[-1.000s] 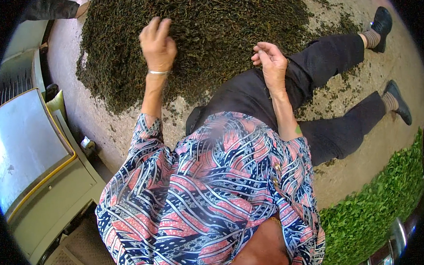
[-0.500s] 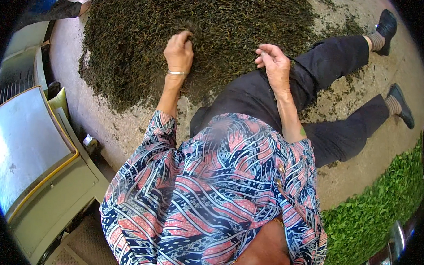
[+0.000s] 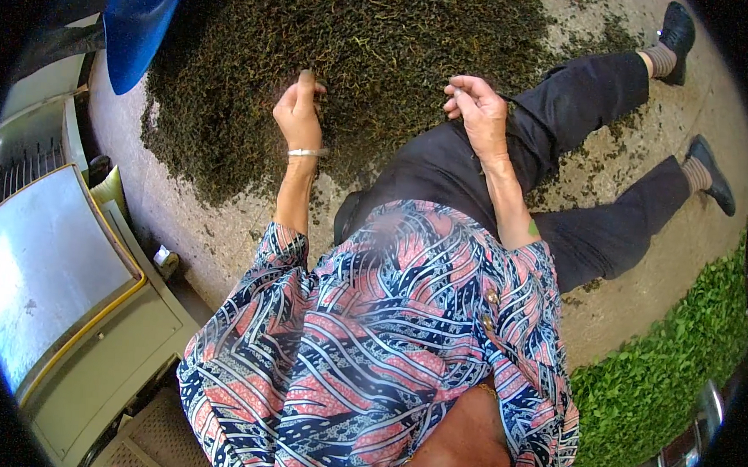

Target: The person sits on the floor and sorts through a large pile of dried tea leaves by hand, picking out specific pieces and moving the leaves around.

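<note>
A wide heap of dark, shrivelled tea leaves [image 3: 383, 33] covers the ground in front of me. Over its near part I hold my left hand [image 3: 298, 117], fingers bent in toward the thumb and a bangle on the wrist. Whatever may be between those fingertips is too small to make out. Farther right, my right hand [image 3: 482, 117] hovers by my thigh at the heap's near edge, thumb and fingers pinched together. A tiny bit seems to show at its fingertips, but its kind is unclear.
My dark-trousered legs [image 3: 580, 101] stretch out to the right. Fresh green leaves [image 3: 660, 371] lie in a thick layer at lower right. A pale green machine [image 3: 94, 338] with a metal top stands at left. Another person's dark sleeve or leg [image 3: 61, 49] and a smooth blue object [image 3: 141, 31] show at upper left.
My left hand has shifted slightly left and back from the leaves, its fingers turning. The right hand has hardly moved. At upper left, the blue object has swung over the heap's edge.
</note>
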### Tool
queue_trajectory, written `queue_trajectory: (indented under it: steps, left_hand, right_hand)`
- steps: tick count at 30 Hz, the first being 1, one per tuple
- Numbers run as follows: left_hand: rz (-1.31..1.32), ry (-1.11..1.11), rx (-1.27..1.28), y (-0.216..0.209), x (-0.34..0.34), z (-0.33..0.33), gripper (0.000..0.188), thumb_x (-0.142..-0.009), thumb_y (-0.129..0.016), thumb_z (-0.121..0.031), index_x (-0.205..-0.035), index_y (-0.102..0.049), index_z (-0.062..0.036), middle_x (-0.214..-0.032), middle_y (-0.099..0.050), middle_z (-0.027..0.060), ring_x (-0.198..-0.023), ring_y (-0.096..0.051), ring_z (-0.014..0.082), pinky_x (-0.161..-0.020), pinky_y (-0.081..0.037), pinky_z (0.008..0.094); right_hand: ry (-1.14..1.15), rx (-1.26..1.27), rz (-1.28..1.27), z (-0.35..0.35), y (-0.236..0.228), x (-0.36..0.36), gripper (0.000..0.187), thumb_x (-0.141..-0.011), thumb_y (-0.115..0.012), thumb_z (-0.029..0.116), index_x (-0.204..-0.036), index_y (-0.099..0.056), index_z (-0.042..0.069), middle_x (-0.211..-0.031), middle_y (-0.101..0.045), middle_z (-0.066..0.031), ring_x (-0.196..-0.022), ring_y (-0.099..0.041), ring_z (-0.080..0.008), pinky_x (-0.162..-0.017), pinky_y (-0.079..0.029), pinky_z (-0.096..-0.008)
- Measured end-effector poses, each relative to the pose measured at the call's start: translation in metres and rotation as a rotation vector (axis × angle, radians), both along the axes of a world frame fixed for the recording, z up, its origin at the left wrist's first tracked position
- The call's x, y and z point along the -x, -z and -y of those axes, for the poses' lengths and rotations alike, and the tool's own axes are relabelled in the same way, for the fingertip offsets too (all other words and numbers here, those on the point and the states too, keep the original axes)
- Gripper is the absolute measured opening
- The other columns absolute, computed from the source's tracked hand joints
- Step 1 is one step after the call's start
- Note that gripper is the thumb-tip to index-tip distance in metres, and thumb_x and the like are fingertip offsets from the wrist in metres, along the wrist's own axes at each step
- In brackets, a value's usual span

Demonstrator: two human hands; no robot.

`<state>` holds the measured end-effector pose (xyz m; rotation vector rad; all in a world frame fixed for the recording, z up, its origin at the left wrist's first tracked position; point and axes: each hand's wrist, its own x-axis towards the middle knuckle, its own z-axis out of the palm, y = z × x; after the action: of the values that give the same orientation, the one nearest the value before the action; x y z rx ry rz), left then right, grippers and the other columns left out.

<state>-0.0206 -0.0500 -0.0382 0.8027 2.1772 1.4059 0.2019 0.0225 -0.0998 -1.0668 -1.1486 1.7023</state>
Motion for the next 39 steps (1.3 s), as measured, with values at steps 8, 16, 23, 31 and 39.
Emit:
queue_trajectory:
  steps: [8, 16, 23, 31, 39]
  left_hand:
    - [0.250, 0.094, -0.095, 0.011, -0.001, -0.010, 0.026, -0.081, -0.057, -0.006, -0.106, -0.058, -0.0006, -0.081, -0.061, 0.0031, -0.068, -0.055, 0.0094, -0.065, -0.045, 0.0215]
    - [0.967, 0.250, -0.321, 0.002, -0.004, -0.022, 0.047, -0.077, -0.036, 0.006, -0.124, -0.034, 0.0105, -0.104, -0.053, 0.0226, -0.094, -0.055, 0.0330, -0.085, -0.046, 0.0412]
    - [0.988, 0.296, -0.345, 0.004, -0.021, -0.029, 0.046, -0.078, -0.046, 0.009, -0.123, -0.035, 0.0103, -0.103, -0.056, 0.0209, -0.089, -0.060, 0.0319, -0.078, -0.052, 0.0347]
    - [0.662, 0.221, -0.253, 0.013, -0.024, -0.039, 0.037, -0.076, -0.056, 0.009, -0.112, -0.049, 0.0059, -0.098, -0.059, 0.0153, -0.077, -0.063, 0.0241, -0.067, -0.055, 0.0302]
    - [0.616, 0.339, -0.132, 0.014, -0.057, -0.039, 0.042, -0.072, -0.060, 0.010, -0.112, -0.053, 0.0002, -0.091, -0.056, 0.0047, -0.072, -0.055, 0.0111, -0.070, -0.050, 0.0245]
  right_hand:
    - [-0.009, 0.005, 0.012, 0.000, 0.001, 0.000, 0.019, -0.085, -0.048, 0.002, -0.101, -0.056, -0.003, -0.088, -0.060, -0.0061, -0.066, -0.055, -0.0084, -0.058, -0.047, -0.0209]
    - [-0.022, 0.007, 0.049, 0.000, -0.003, 0.000, 0.018, -0.085, -0.048, 0.003, -0.100, -0.056, -0.002, -0.088, -0.060, -0.0059, -0.067, -0.055, -0.0084, -0.058, -0.046, -0.0213]
    - [0.005, -0.031, 0.030, 0.001, 0.002, 0.000, 0.017, -0.082, -0.049, 0.002, -0.097, -0.058, 0.000, -0.083, -0.061, -0.0053, -0.062, -0.056, -0.0077, -0.054, -0.047, -0.0209]
    - [-0.019, -0.017, 0.070, 0.006, 0.006, 0.004, 0.018, -0.083, -0.049, 0.003, -0.098, -0.058, 0.002, -0.084, -0.063, -0.0054, -0.062, -0.058, -0.0083, -0.052, -0.048, -0.0211]
    - [0.034, -0.346, 0.213, 0.010, -0.005, 0.021, 0.018, -0.078, -0.060, 0.005, -0.096, -0.058, 0.003, -0.084, -0.062, -0.0071, -0.069, -0.059, -0.0133, -0.059, -0.050, -0.0250]
